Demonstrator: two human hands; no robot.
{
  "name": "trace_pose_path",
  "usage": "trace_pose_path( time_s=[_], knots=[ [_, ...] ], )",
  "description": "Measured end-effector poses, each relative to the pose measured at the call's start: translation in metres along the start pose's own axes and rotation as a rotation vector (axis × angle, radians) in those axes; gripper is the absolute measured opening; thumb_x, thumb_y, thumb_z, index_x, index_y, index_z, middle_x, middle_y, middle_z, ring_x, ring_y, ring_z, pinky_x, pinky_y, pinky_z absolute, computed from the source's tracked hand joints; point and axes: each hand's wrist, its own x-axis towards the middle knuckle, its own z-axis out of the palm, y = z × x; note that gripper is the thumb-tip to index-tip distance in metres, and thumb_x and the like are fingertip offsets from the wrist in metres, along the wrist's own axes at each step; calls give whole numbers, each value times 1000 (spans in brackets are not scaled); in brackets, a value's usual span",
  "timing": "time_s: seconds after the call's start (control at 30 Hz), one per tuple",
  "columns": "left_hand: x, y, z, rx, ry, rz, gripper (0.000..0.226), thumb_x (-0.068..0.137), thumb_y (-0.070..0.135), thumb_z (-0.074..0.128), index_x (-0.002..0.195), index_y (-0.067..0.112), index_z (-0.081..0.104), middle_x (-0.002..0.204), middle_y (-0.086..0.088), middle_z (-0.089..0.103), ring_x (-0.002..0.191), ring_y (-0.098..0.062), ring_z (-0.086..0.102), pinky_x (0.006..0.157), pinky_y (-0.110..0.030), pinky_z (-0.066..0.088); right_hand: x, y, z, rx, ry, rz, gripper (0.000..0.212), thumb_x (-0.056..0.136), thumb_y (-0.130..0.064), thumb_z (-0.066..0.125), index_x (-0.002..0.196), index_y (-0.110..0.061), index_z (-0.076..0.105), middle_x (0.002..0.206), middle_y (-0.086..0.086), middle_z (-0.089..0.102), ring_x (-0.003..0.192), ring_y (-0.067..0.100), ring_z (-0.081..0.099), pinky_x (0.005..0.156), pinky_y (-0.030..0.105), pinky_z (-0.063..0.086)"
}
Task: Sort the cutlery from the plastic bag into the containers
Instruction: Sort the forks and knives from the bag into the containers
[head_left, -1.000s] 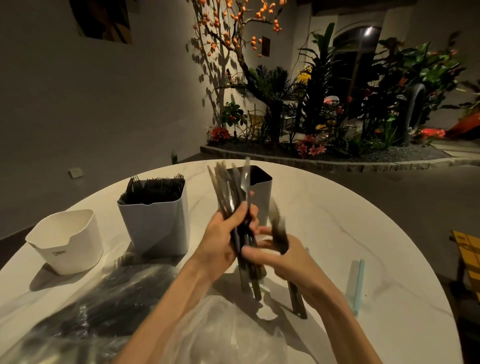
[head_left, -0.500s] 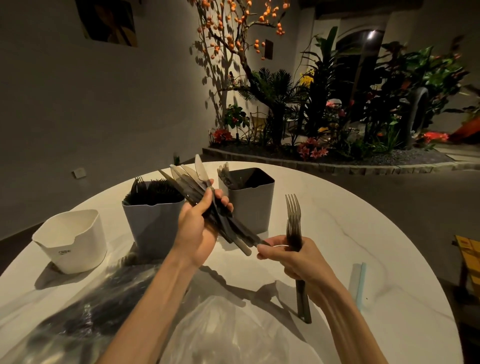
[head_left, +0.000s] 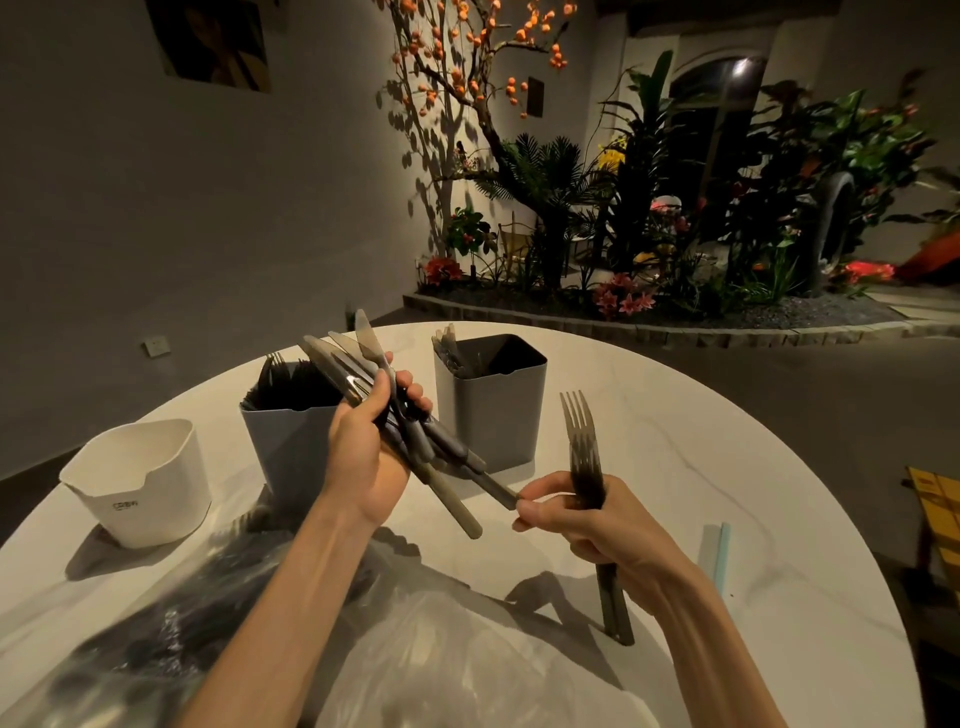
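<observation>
A round white marble-patterned table (head_left: 675, 467) fills the lower part of the view, and a crumpled clear plastic bag (head_left: 249, 634) with dark cutlery showing through it lies across its near edge, under both forearms. Three containers stand in a row toward the far left of the table: a low white container (head_left: 140, 483) at the left edge, a grey container (head_left: 285, 452) beside it packed with dark forks standing tines up, and a second grey container (head_left: 491, 410) further right with a few utensils leaning in its left corner. The left hand (head_left: 363, 457) is curled around a bundle of knives (head_left: 395, 410), blades fanned up and to the left in front of the middle container, handles slanting down to the right. The right hand (head_left: 592, 525) grips a stack of forks (head_left: 584, 447) upright, tines on top, handles reaching down near the tabletop; its thumb and forefinger meet at the tip of one knife handle. A pale blue strip (head_left: 719, 556) lies on the table to the right of that hand.
</observation>
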Motion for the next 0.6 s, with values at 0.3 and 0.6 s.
trace_pose_path(
  time_s=[0.3,0.6],
  knots=[
    [-8,-3,6,42,12,-55,29,104,21,51,94,16,77,91,-4,73,84,-18,71,83,-32,61,-4,-4,19,-94,-78,-55,47,68,-41,79,111,-26,66,69,-6,74,57,12,46,53,18,41],
    [-12,-10,11,107,1,-80,23,103,19,52,103,11,73,92,-6,75,85,-19,74,75,-32,61,-4,-4,24,-62,-33,-33,38,67,-42,79,95,-19,68,77,-2,78,49,5,43,52,19,39]
  ],
)
